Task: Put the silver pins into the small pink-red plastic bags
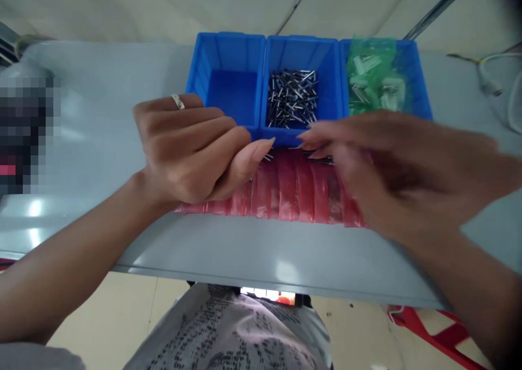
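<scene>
My left hand [191, 150], with a ring on one finger, is curled closed above the left part of a row of red plastic bags [287, 190]. Its thumb points right, and thin metal pins show just past the thumb tip; whether the hand holds any is hidden. On the right, my right hand [408, 169] is blurred by motion, fingertips drawn together at the front edge of the middle blue bin [302, 46]. What those fingers pinch is too small to make out. Loose metal pins, like rivets [291, 98], fill that bin's bottom. More dark pins [322, 159] lie below the right fingertips.
To the left stands another blue bin [232, 87] with its bottom showing. A right-hand blue bin [420, 87] holds a green plastic bag [373, 76] with pale parts. A cable [489, 85] lies at the grey table's [244, 245] far right. A red stool [436, 332] is below.
</scene>
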`<action>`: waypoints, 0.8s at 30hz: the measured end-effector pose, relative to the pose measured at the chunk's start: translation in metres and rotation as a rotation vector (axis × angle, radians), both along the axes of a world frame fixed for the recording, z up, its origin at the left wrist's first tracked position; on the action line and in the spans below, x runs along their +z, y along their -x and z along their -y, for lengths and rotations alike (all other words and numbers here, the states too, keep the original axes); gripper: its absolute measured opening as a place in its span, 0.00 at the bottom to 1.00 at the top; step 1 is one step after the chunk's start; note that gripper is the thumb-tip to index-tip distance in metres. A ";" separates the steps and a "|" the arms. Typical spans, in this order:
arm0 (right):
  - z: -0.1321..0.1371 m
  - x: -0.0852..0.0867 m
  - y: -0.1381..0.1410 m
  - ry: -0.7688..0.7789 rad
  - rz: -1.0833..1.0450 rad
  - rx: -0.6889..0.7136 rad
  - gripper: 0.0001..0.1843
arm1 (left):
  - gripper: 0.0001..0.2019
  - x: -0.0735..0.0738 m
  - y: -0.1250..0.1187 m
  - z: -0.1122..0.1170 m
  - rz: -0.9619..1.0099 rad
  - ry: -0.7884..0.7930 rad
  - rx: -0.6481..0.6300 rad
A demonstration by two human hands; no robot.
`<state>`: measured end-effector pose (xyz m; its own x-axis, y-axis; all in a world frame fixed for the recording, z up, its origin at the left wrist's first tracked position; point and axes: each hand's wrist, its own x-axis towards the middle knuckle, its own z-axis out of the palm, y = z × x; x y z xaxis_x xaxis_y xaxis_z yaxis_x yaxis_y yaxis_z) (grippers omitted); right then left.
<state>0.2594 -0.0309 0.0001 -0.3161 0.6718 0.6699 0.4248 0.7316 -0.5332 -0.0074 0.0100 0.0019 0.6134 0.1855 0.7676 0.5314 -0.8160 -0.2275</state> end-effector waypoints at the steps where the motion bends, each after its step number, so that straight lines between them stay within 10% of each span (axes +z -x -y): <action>1: 0.000 -0.004 0.000 -0.122 0.183 0.043 0.19 | 0.15 -0.001 0.000 0.000 -0.001 0.004 0.001; 6: 0.001 -0.018 0.006 -0.319 0.659 0.257 0.27 | 0.15 -0.001 0.001 0.006 0.003 0.040 0.022; 12: 0.002 -0.016 0.009 -0.271 0.708 0.230 0.21 | 0.19 0.006 0.001 0.018 -0.096 0.286 0.247; 17: 0.003 -0.019 0.011 -0.260 0.598 0.126 0.10 | 0.16 0.000 -0.002 0.002 0.043 0.032 -0.015; 24: 0.002 -0.021 0.014 -0.269 0.690 0.231 0.19 | 0.14 -0.004 -0.002 -0.001 -0.010 -0.004 -0.019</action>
